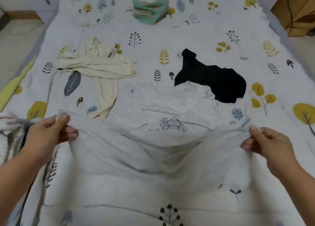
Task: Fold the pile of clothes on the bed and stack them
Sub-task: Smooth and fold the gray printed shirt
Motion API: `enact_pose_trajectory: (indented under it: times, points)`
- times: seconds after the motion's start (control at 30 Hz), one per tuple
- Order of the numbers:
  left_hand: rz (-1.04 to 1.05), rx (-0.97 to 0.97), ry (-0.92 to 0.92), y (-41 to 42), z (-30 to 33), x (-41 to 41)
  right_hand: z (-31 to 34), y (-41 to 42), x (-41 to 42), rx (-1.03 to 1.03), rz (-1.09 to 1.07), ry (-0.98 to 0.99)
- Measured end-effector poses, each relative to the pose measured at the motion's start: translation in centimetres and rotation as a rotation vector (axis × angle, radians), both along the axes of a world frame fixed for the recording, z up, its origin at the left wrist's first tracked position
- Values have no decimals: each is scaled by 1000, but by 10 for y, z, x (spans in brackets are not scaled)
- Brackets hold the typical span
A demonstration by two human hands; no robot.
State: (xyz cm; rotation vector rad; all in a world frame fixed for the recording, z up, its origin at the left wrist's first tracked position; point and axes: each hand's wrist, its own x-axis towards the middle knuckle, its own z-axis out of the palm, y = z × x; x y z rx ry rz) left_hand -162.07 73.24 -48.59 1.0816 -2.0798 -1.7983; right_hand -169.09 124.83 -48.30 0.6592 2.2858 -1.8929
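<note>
A light grey T-shirt (153, 140) with a small line-drawn cartoon print is stretched between my hands over the near half of the bed. My left hand (51, 132) pinches its left edge and my right hand (265, 143) pinches its right edge, so the middle sags. Its far part lies flat on the bed. A crumpled cream garment (100, 67) lies beyond it on the left. A crumpled black garment (214, 79) lies beyond it on the right, touching the grey shirt's far end.
The bed (170, 38) has a white sheet printed with leaves and trees. A folded teal and pink cloth (150, 9) sits at its head. A striped fabric (12, 137) lies at the left edge. A brown paper bag (296, 10) stands off the bed, top right.
</note>
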Motion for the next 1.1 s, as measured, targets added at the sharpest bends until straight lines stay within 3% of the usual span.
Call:
enact_pose_trajectory:
  times: [0.17, 0.27, 0.37, 0.43, 0.53, 0.63, 0.77, 0.9, 1.03, 1.1]
  points:
    - [80, -15, 24, -16, 1, -68, -1, -10, -72, -3, -219, 43]
    - [114, 75, 31, -15, -3, -105, -14, -21, -108, 64, -277, 49]
    - [27, 122, -159, -7, -19, -129, -38, -31, -130, 373, -152, -26]
    - [-109, 73, -341, 0, -33, -135, -54, -39, -138, 457, -19, -122]
    - [-189, -106, -446, 7, -55, -142, -70, -48, -142, 509, 80, -230]
    - [-270, -338, -454, 10, -69, -154, -78, -47, -148, 618, 85, -199]
    - [-431, -606, -502, 7, -77, -171, -75, -39, -162, 783, -49, -112]
    - [-579, -901, -577, -1, -80, -183, -73, -43, -169, 868, -97, -181]
    - [-310, -1071, -470, 5, -74, -187, -68, -71, -165, 1131, 155, 201]
    - [-304, -1161, -346, 13, -70, -189, -69, -86, -165, 1220, 374, 369]
